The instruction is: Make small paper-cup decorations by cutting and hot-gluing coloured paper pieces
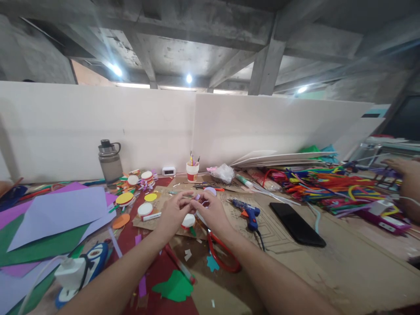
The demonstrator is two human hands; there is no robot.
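My left hand (173, 212) and my right hand (213, 214) meet above the middle of the table, fingertips pinched together. Between them is a small piece of purple paper (197, 197), mostly hidden by the fingers. A round purple disc (210, 191) shows just behind my right hand. Below the hands sits a small white-topped round piece (188, 220) with red sides. Red-handled scissors (223, 258) lie under my right wrist, beside a teal paper flower (212, 263). To the right rests a blue glue gun (251, 215).
Coloured paper sheets (62, 214) and a power strip (95, 262) lie left. A water bottle (110, 164) and pen cup (192, 171) stand at the back. A phone (297, 224) and many pipe cleaners (328, 183) are right, near another person's arm (410, 183).
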